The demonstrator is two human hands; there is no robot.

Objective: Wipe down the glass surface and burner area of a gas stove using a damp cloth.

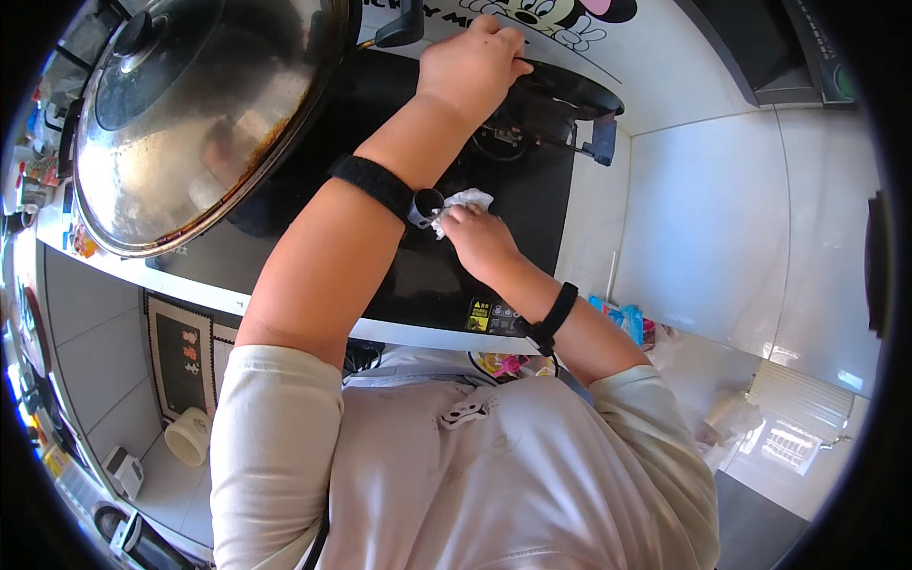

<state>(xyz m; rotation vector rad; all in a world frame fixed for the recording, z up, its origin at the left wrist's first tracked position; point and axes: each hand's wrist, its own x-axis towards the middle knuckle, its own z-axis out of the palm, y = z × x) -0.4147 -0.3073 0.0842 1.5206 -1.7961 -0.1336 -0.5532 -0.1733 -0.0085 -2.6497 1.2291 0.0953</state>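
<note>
My left hand (474, 64) reaches over the black cooktop (420, 278), its fingers closed on the rim of a tilted, round black metal piece (577, 89), possibly a pan support. A burner (502, 139) shows below that piece. Nearer to me, my right hand (481, 239) grips a crumpled white cloth or tissue (470, 199) against the cooktop. Beside the cloth and my left wristband is a small dark cylindrical part with a silvery collar (427, 206); whether it is a knob or is held cannot be told.
A large pan with a stained glass lid (192, 164) stands at the left of the cooktop. Behind is a wall panel with a cartoon mouse (548, 18); a white tiled wall (698, 214) rises at the right. Plastic packages (627, 320) lie beyond my right forearm.
</note>
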